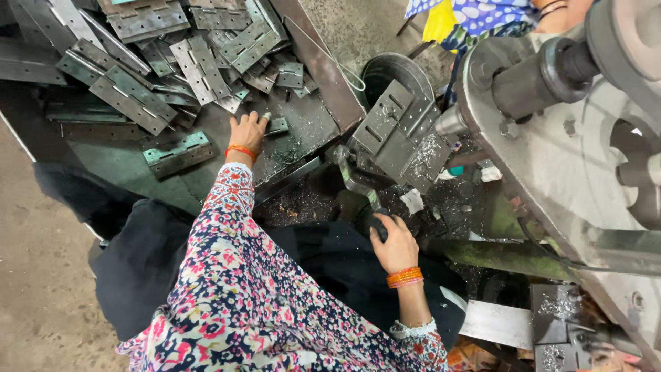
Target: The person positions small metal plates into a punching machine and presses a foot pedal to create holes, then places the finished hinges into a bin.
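My left hand [246, 131] reaches out over a dark metal tray [124, 162], fingers resting on a small metal piece [277, 125] near a heap of grey metal hinges [172, 55]. A red bangle sits on that wrist. My right hand [392, 242], with orange bangles, is closed around the black knob of a bent machine lever [352, 180]. Just beyond the lever, a grey hinge plate [398, 134] lies on the machine's fixture, with bright metal shavings on it.
A large grey machine body [571, 158] with a shaft [530, 72] fills the right side. Another person's patterned clothing [475, 17] shows at the top. A green hinge [177, 153] lies on the tray. Metal plates [551, 317] lie at lower right; concrete floor at left.
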